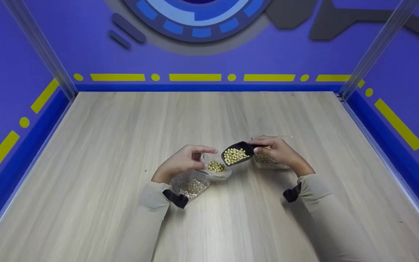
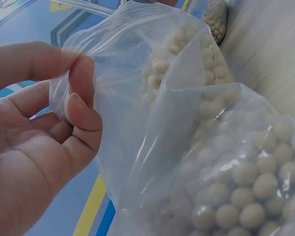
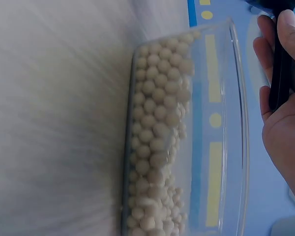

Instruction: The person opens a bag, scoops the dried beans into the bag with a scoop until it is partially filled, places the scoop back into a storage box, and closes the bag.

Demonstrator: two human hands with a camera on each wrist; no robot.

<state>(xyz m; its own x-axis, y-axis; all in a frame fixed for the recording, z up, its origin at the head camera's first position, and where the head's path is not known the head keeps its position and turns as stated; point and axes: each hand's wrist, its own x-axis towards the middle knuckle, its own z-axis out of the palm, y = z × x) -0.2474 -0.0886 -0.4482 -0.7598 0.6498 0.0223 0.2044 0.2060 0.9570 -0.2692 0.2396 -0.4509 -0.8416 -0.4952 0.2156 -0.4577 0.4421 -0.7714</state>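
Blue-violet walls enclose the wood-grain table. From far I see the left hand pinching a clear zip bag; the right hand grips a black scoop of pale balls, near a clear box.

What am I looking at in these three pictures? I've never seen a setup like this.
There is no robot here, just a person's two bare hands. The wide picture comes from a camera on the head, looking down; the other two come from cameras worn on the wrists, each watching its own hand. On the table are a clear plastic bag, or possibly two, and a clear container, with small pale balls in them. The left hand holds open plastic by its edge. The right hand grips a black scoop loaded with similar balls.
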